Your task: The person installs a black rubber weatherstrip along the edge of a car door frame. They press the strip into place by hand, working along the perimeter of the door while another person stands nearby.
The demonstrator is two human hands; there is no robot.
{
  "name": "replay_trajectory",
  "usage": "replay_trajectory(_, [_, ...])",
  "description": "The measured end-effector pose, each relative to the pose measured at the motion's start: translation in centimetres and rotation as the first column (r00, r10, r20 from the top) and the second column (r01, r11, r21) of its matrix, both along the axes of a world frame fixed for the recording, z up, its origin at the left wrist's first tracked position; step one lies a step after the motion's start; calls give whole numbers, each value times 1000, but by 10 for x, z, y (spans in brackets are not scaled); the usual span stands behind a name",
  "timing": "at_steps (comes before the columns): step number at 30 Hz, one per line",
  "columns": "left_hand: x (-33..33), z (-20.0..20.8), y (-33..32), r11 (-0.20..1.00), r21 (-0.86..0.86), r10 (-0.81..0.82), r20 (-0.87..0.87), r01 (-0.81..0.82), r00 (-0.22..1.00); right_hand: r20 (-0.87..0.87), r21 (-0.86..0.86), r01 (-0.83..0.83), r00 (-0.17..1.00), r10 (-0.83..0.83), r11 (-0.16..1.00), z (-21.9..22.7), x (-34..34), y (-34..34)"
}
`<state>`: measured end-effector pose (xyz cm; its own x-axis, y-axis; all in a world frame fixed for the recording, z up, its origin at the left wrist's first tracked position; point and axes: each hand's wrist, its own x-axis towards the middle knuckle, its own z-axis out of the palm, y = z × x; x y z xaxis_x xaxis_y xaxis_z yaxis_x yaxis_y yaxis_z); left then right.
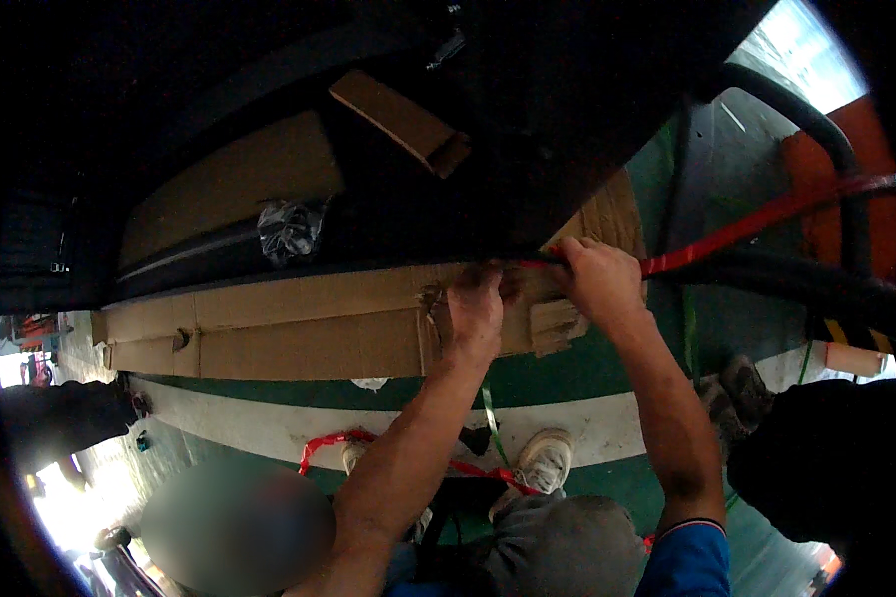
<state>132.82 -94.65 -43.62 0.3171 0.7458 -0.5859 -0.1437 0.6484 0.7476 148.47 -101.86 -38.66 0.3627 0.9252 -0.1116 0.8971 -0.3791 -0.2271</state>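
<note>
A long red strap (757, 224) comes in from the right edge and passes into my right hand (605, 282). That hand is closed around it. Between my two hands a short red stretch shows along the dark edge above the cardboard. My left hand (478, 306) is closed too, its fingers curled at that edge where the strap ends from view; the fingertips are partly in shadow. Beneath both hands lies a long folded sheet of brown cardboard (299, 333), with a torn flap by my right wrist.
Inside the dark space above lie a cardboard piece (393, 114) and crumpled clear plastic (291, 231). A black tubular frame (801, 109) stands at right before an orange panel (846, 149). More red strap (319, 446) trails near shoes (546, 460). Another person in dark clothes (826, 458) is close at right.
</note>
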Motion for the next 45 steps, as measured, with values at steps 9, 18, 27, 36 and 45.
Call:
replay_trajectory(9, [6,-5,14,993,15,-114,-104,116,988,-43,-30,29,999,-30,999,7,-3,3])
replay_trajectory(18, [-52,1,32,405,491,-202,-775,772,599,-57,-59,62,996,-65,996,6,0,2])
replay_trajectory(27, [-51,-6,37,236,492,37,-866,838,498,-113,20,60,992,-57,998,5,1,0])
replay_trajectory(36, [-10,29,34,166,364,-226,-891,917,394,-201,68,62,978,-47,996,12,3,-5])
replay_trajectory(45, [-23,38,-7,655,354,-597,-301,668,744,-969,171,712,-3,246,681,61,19,-25])
